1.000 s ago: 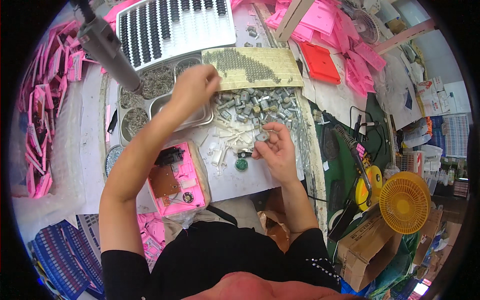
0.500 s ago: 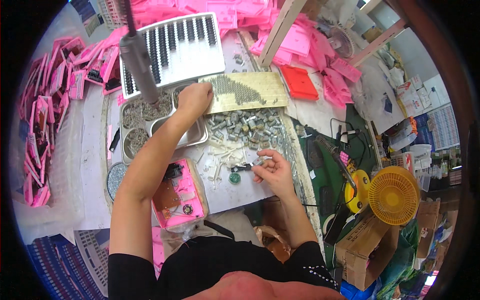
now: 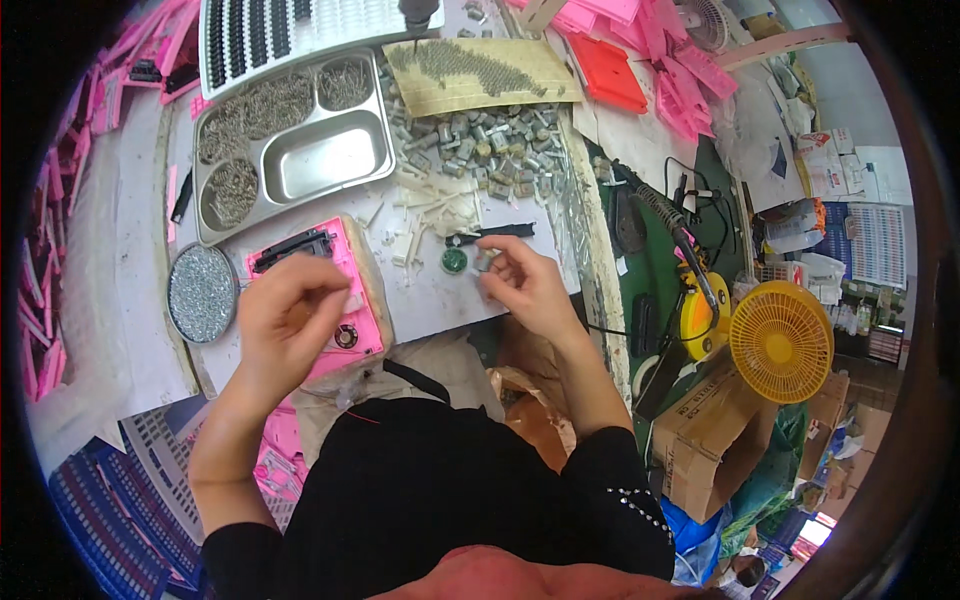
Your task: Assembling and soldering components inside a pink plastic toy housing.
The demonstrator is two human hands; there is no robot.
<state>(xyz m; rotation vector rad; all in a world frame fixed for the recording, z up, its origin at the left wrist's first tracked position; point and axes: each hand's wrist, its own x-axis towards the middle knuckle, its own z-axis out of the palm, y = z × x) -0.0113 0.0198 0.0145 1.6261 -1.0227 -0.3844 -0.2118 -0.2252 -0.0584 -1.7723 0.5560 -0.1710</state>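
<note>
Pink casing (image 3: 369, 325) on seemingly papered bench (image 3: 430, 305); yellow fan (image 3: 782, 342) rightward.

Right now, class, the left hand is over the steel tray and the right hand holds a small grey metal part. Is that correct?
Not quite: the head view shows the left hand over the pink casing, not the steel tray. The right hand does hold a small grey metal part.

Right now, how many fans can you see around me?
2: a yellow fan at the right beside the cardboard box, and a pale fan at the top right, partly cut off by the picture's upper edge. Others may be hidden in the clutter.
</note>
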